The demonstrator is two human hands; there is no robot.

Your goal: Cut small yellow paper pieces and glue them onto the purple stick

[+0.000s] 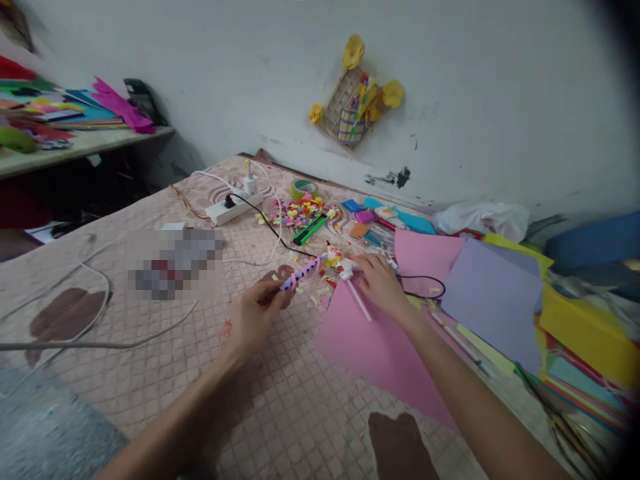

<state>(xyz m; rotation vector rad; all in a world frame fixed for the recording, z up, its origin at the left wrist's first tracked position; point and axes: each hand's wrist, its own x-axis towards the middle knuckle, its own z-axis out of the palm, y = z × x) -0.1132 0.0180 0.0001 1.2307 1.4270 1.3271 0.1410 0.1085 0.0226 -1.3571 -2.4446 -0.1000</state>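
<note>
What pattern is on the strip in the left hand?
The strip has dark spots on lilac, best in head view.

scuffed pale wall [250, 80] w/ flower decor [351, 125], side tbl [110, 142] at l.

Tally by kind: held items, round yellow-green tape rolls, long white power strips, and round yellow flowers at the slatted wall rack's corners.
Purple black-dotted strip in the left hand: 1
White gun-shaped tool in the right hand: 1
Tape roll: 1
Power strip: 1
Yellow flowers: 3
Total: 7
</note>
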